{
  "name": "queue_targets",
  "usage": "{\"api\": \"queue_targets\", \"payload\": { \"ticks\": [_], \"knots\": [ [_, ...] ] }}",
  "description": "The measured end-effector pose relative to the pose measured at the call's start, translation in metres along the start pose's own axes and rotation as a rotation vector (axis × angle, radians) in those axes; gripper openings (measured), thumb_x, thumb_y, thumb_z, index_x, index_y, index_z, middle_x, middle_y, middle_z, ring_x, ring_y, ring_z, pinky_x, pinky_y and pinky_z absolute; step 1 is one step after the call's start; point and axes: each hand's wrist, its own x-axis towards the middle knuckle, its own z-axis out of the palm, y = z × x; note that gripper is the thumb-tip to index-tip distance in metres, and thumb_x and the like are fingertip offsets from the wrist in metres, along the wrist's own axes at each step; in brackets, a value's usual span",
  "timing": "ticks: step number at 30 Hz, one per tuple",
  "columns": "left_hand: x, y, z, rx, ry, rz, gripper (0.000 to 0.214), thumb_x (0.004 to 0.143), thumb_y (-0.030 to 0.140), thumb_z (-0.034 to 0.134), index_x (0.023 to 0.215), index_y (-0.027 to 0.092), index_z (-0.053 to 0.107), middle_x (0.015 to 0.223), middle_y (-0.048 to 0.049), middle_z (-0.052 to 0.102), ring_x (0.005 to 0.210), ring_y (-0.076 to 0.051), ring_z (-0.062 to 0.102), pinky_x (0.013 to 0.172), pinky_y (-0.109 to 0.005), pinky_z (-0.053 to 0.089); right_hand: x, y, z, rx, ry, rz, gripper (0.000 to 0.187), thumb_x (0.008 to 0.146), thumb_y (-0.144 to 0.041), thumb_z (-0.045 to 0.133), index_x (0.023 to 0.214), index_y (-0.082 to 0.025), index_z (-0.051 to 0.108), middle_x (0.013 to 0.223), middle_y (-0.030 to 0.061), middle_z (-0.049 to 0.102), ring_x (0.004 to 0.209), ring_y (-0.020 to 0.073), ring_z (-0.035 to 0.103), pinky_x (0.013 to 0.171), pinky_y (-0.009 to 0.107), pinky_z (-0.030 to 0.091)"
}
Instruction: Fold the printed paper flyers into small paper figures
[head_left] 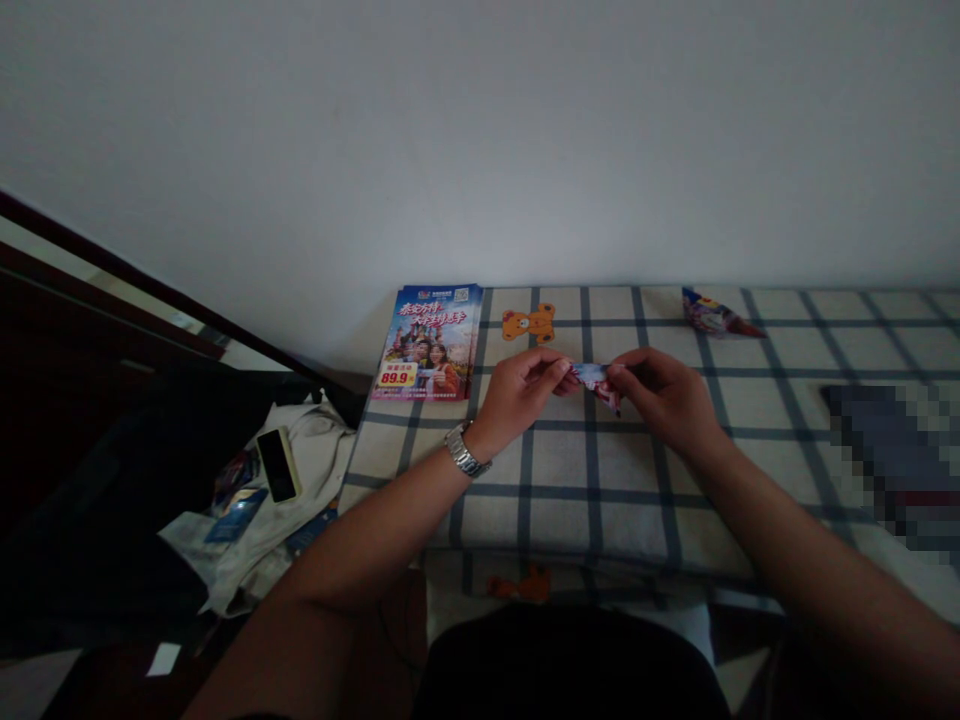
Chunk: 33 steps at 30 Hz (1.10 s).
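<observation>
Head view: checked tablecloth (559, 490) beneath hands (517, 393), pale wall (525, 150) behind.

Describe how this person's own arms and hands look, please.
The left arm wears a silver-coloured metal link band, probably a watch's; the right arm shows none. Both forearms are sleeveless. The left hand and right hand wear no gloves.
</observation>
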Motion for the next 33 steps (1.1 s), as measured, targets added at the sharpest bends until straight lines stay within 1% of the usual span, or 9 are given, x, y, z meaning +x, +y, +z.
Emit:
{"api": "queue_targets", "payload": {
  "ticks": [6,10,12,15,18,23,26,29,33],
  "knots": [
    [0.0,-0.0076,0.0002,-0.009,0.005,-0.013,0.039,0.104,0.051,0.06,0.107,0.014,0.069,0.093,-0.0095,0.079,0.08,-0.017,0.078,0.078,-0.029,0.066,0.0014,0.0023,-0.0004,0.081,-0.053,0.012,0.028,0.097,-0.051,0.069,0.095,-0.023,0.071,0.079,0.0036,0.078,0.069,0.0198,0.072,0.068,0.033,0.056],
    [-0.0009,-0.0063,0.0002,0.1,0.039,0.065,0.036,0.106,0.049,0.057,0.11,0.016,0.07,0.103,-0.0089,0.078,0.086,-0.016,0.077,0.08,-0.028,0.064,0.0019,0.0035,-0.0025,0.037,-0.048,0.009,0.027,0.096,-0.049,0.071,0.095,-0.023,0.073,0.079,0.0032,0.077,0.07,0.0193,0.071,0.068,0.032,0.054],
    [-0.0011,-0.0039,-0.0001,0.155,0.039,0.111,0.032,0.105,0.047,0.06,0.111,0.018,0.071,0.109,-0.0086,0.077,0.092,-0.016,0.076,0.082,-0.028,0.063,0.0018,0.0035,-0.0033,-0.004,-0.053,-0.013,0.027,0.096,-0.049,0.071,0.096,-0.023,0.074,0.08,0.0032,0.077,0.07,0.0193,0.071,0.067,0.032,0.054],
    [-0.001,-0.0023,-0.0005,0.187,-0.026,0.146,0.028,0.1,0.043,0.069,0.114,0.019,0.071,0.109,-0.0079,0.077,0.096,-0.016,0.074,0.085,-0.027,0.061,0.0014,0.0012,-0.0034,-0.065,-0.08,-0.056,0.026,0.096,-0.048,0.07,0.097,-0.023,0.076,0.082,0.0035,0.078,0.07,0.0191,0.071,0.066,0.031,0.053],
    [-0.0007,-0.0035,-0.0002,0.216,-0.098,0.135,0.023,0.099,0.038,0.071,0.113,0.019,0.073,0.106,-0.0067,0.077,0.094,-0.016,0.074,0.085,-0.028,0.06,0.0013,-0.0018,-0.0021,-0.113,-0.101,-0.094,0.025,0.095,-0.047,0.072,0.096,-0.022,0.078,0.083,0.004,0.079,0.07,0.0191,0.071,0.065,0.031,0.053],
    [-0.0008,-0.0055,0.0013,0.208,-0.118,0.113,0.015,0.099,0.033,0.07,0.101,0.018,0.073,0.095,-0.0039,0.076,0.085,-0.014,0.072,0.078,-0.025,0.058,0.0008,-0.0015,0.0009,-0.128,-0.073,-0.07,0.028,0.091,-0.049,0.076,0.097,-0.022,0.08,0.087,0.0053,0.081,0.073,0.0214,0.073,0.066,0.033,0.055],
    [-0.0008,-0.0056,0.0017,0.173,-0.096,0.088,0.019,0.098,0.036,0.071,0.1,0.017,0.072,0.093,-0.0044,0.075,0.083,-0.014,0.071,0.076,-0.025,0.057,-0.0002,-0.0018,0.002,-0.078,-0.07,-0.032,0.031,0.091,-0.051,0.075,0.104,-0.023,0.08,0.091,0.006,0.082,0.078,0.023,0.075,0.069,0.034,0.058],
    [-0.0003,-0.0051,0.0009,0.174,-0.037,0.073,0.022,0.097,0.039,0.071,0.1,0.017,0.071,0.092,-0.0049,0.074,0.083,-0.014,0.07,0.075,-0.025,0.057,-0.0006,-0.0034,0.0025,0.048,-0.084,0.022,0.035,0.093,-0.053,0.074,0.109,-0.023,0.078,0.091,0.0061,0.082,0.078,0.0227,0.076,0.071,0.034,0.062],
    [0.0009,-0.0044,-0.0009,0.192,0.01,0.088,0.022,0.098,0.04,0.07,0.098,0.018,0.069,0.091,-0.004,0.072,0.082,-0.014,0.068,0.076,-0.025,0.055,-0.0001,-0.0016,0.0034,0.168,-0.128,0.048,0.033,0.089,-0.052,0.079,0.105,-0.023,0.077,0.098,0.0066,0.083,0.088,0.0237,0.078,0.081,0.036,0.065]
  ]
}}
